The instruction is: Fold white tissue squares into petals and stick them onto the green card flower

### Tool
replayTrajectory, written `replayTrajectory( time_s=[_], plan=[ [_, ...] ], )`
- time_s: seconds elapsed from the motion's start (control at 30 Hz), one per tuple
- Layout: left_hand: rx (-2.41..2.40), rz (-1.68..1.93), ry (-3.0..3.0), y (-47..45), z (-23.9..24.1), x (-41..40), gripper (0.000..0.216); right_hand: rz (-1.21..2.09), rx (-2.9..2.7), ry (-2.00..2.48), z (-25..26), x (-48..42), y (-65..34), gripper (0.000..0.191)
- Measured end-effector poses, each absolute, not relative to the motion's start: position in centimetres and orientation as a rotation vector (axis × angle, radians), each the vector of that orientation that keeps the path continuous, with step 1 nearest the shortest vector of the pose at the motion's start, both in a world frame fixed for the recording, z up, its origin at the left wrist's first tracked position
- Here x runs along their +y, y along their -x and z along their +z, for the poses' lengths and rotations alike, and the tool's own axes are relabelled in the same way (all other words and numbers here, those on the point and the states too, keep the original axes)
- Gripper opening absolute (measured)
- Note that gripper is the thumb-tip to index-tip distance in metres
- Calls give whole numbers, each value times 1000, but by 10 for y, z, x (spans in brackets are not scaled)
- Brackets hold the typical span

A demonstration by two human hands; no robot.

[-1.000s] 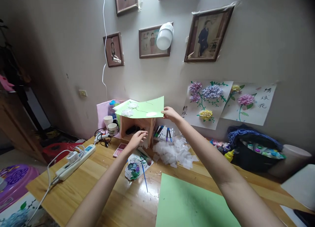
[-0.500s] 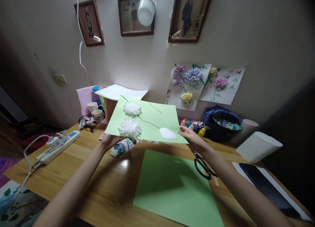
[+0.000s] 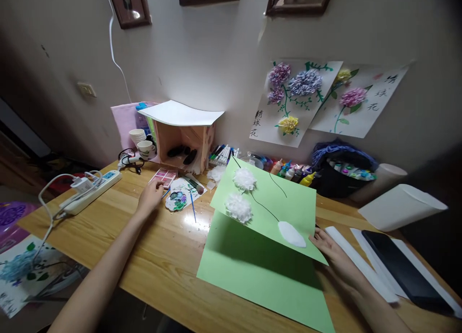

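My right hand point(image 3: 330, 249) grips the near right edge of a green card point(image 3: 285, 203) that bears two white paper flowers point(image 3: 238, 207), drawn black stems and a white leaf shape. The card hangs tilted just above a plain green sheet point(image 3: 252, 275) lying on the wooden table point(image 3: 119, 232). My left hand point(image 3: 149, 198) reaches out to the left and rests on the table with its fingers curled, next to a paint palette point(image 3: 176, 199) and a blue-handled brush point(image 3: 193, 209). Nothing shows in that hand.
A wooden box point(image 3: 184, 140) with white paper on top stands at the wall, with paper cups point(image 3: 142, 143), markers point(image 3: 222, 154) and paint bottles point(image 3: 288, 169) alongside. A power strip point(image 3: 92, 191) lies left. A black tablet point(image 3: 404, 270) and white strips lie right. Flower pictures hang on the wall.
The flower card came off the wooden box and moved down and right, over the plain green sheet. My left hand let go of it and went left to the palette.
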State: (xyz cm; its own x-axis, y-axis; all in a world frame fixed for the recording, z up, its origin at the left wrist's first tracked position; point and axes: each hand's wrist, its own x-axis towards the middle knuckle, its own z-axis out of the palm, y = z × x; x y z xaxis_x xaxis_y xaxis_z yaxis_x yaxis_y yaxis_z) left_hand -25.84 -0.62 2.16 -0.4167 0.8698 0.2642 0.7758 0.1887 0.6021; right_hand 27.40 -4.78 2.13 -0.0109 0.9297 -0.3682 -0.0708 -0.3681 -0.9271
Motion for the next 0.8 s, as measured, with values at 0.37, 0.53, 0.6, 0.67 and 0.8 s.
replayTrajectory(
  time_s=[0.37,0.53,0.6,0.67,0.8],
  plan=[
    [2251,1157,-1697,249,6,-20,31,1594,-959,1427,7,-48,-242,62],
    [2098,1186,-1793,235,9,-24,34,1600,-1052,1405,4,-51,-243,60],
    [2022,1144,-1804,226,13,-26,37,1595,-1128,1410,3,-54,-240,58],
    [1893,1121,-1776,216,17,-28,42,1597,-1181,1416,1,-56,-238,56],
    [1586,1081,-1606,194,22,-32,56,1625,-1213,1430,-2,-60,-240,53]
  ],
)
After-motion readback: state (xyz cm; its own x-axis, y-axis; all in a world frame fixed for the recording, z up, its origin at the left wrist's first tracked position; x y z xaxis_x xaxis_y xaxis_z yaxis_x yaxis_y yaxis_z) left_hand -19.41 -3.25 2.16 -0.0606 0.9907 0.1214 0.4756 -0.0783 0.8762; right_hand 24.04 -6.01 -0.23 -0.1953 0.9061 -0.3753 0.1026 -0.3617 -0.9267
